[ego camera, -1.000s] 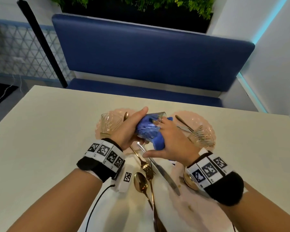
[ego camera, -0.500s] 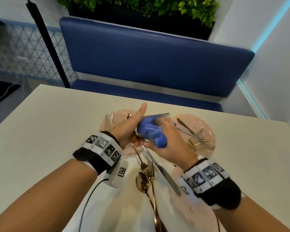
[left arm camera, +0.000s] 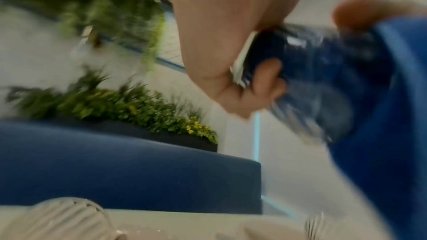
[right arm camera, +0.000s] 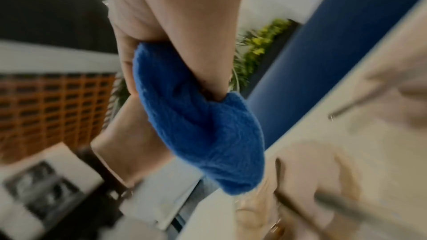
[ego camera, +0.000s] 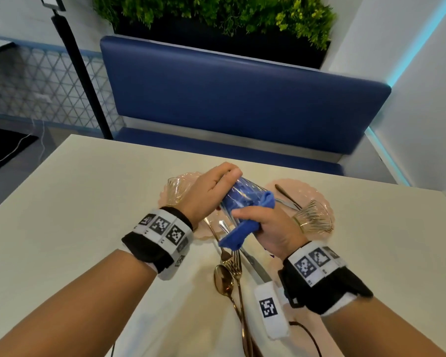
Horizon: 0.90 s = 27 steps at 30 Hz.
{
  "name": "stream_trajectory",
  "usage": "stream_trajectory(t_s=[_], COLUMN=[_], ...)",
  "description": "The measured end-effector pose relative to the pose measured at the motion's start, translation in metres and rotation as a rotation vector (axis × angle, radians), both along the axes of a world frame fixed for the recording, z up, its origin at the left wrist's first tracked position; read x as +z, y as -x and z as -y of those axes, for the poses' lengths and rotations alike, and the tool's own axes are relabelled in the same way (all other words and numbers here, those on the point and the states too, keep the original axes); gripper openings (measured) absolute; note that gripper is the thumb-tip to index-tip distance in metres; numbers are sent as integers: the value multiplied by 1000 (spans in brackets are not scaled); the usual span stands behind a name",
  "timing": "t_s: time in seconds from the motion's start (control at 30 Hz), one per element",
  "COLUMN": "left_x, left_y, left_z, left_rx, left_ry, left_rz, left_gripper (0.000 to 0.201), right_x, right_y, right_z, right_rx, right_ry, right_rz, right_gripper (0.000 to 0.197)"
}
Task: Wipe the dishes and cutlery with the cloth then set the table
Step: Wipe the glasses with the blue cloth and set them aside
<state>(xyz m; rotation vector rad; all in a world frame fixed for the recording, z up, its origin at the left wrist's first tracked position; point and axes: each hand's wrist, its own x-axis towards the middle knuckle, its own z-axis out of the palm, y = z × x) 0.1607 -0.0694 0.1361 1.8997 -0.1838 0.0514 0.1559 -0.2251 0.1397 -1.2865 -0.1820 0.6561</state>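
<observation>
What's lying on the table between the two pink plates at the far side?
In the head view, gold and silver cutlery lies on the table there, under the held glass and blue cloth.

restaurant booth: blue padded bench [ego camera: 242, 99], planter greenery [ego camera: 216, 14], dining table [ego camera: 62, 202].

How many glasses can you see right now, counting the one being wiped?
3. One glass is gripped by the left hand with the blue cloth stuffed in; one stands on the left pink plate; one on the right plate.
</observation>
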Motion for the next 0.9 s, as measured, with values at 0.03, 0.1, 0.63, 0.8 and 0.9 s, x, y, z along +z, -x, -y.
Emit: stream_trajectory(t_s=[0.03, 0.1, 0.63, 0.8, 0.9], left_x=[1, 4, -7, 1, 7], left_y=[0, 0, 14, 29, 34], left_z=[-3, -4, 7, -5, -15], left_rx=[-18, -3, 197, -24, -226], left_ry=[69, 217, 414, 312, 384], left_rz=[-182, -456, -524, -646, -726], left_gripper=[46, 51, 62, 47, 61], right_x=[-1, -3, 13, 18, 24], right_y=[2, 4, 34, 22, 18], right_z=[-1, -3, 0, 7, 7], right_rx=[25, 101, 186, 89, 61], right_ry=[171, 405, 329, 389, 414], right_rz=[175, 435, 355, 398, 434], right_gripper=[33, 37, 19, 18, 26])
